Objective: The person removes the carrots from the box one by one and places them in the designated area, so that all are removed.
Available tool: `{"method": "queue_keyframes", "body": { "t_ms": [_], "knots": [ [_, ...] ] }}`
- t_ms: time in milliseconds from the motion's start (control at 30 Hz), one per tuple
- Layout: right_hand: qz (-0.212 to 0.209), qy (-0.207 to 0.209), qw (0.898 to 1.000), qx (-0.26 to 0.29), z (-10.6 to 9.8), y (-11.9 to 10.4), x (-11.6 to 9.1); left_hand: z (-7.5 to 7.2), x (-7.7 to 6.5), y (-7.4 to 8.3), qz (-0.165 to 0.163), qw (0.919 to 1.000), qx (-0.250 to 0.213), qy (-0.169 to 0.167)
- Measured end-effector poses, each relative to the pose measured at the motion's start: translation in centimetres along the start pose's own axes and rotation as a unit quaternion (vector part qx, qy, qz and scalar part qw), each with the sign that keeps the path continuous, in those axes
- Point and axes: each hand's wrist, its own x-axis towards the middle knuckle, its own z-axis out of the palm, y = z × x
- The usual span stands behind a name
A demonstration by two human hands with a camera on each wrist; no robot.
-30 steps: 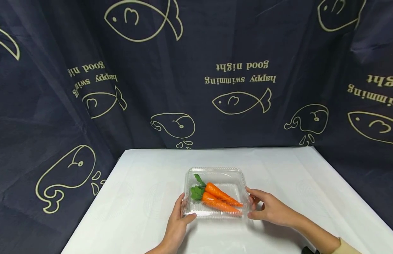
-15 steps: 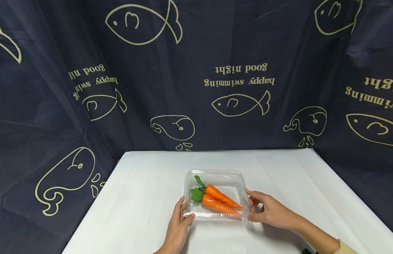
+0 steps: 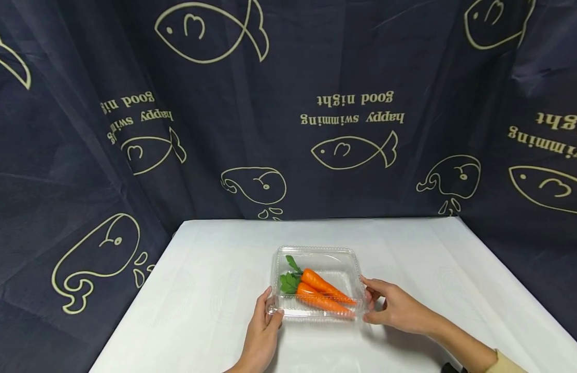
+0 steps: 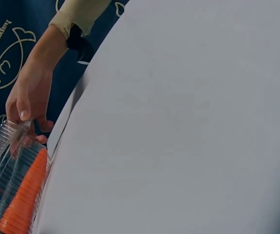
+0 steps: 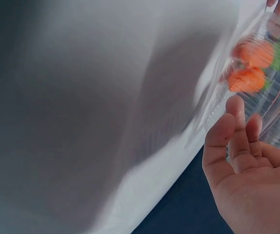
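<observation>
A clear plastic clamshell box (image 3: 318,251) with a ribbed rim sits at mid-table in the head view, its lid down. Through the plastic show two orange carrots (image 3: 322,283) with green leafy tops, lying side by side and slanting down to the right. My left hand (image 3: 261,334) holds the box's near left corner, thumb at the front rim and fingers along the side. At the right side, my right hand (image 3: 400,311) grips the rim between thumb and fingers. In the left wrist view, the right thumb presses the rim from above, with other fingers below it.
The box is on a white-covered table (image 3: 214,259). Behind and to both sides hangs a dark blue curtain (image 3: 288,114) printed with fish and whales. A small black object (image 3: 449,368) shows under the right forearm at the bottom edge.
My left thumb has shifted slightly left along the front rim, toward the corner. The box, the carrots and my right hand stay in place.
</observation>
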Motion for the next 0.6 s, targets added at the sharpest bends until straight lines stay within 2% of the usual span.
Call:
{"method": "queue_keyframes", "body": {
  "t_ms": [600],
  "knots": [
    [-0.006, 0.007, 1.0, -0.008, 0.18, 0.17, -0.03, 0.59, -0.47, 0.11, -0.001, 0.9962, 0.069, 0.052]
  ]
}}
